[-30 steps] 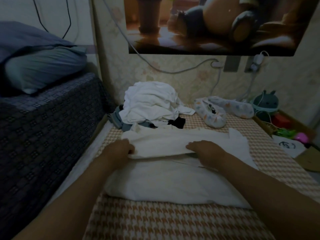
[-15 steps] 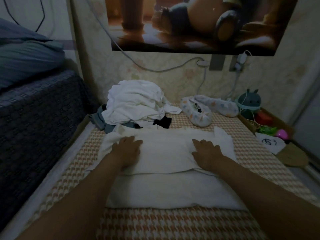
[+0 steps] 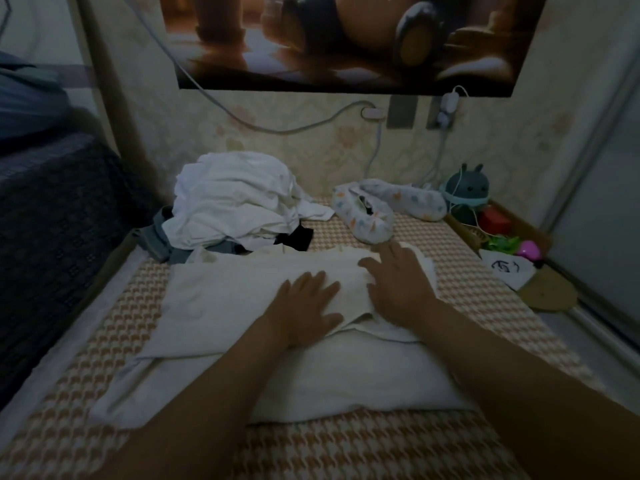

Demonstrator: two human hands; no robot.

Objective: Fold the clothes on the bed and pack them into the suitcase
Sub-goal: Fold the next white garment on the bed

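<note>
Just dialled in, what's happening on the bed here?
A person is folding a white garment spread on the bed. The left hand and right hand both press flat on its folded-over top layer. A pile of unfolded clothes waits behind it. No suitcase is in view.

- The bed [image 3: 346,445] stretches out below me, its cover an orange-and-white houndstooth check.
- Right in front of me, a white garment [image 3: 346,379] lies flat across the cover, its far part folded over on itself.
- At the far end, left, sits a heap of unfolded clothes [image 3: 235,202], mostly white, with grey and black pieces poking out underneath.
- At the far end, right, are two pale patterned slippers [image 3: 367,220], side by side near the wall.
</note>
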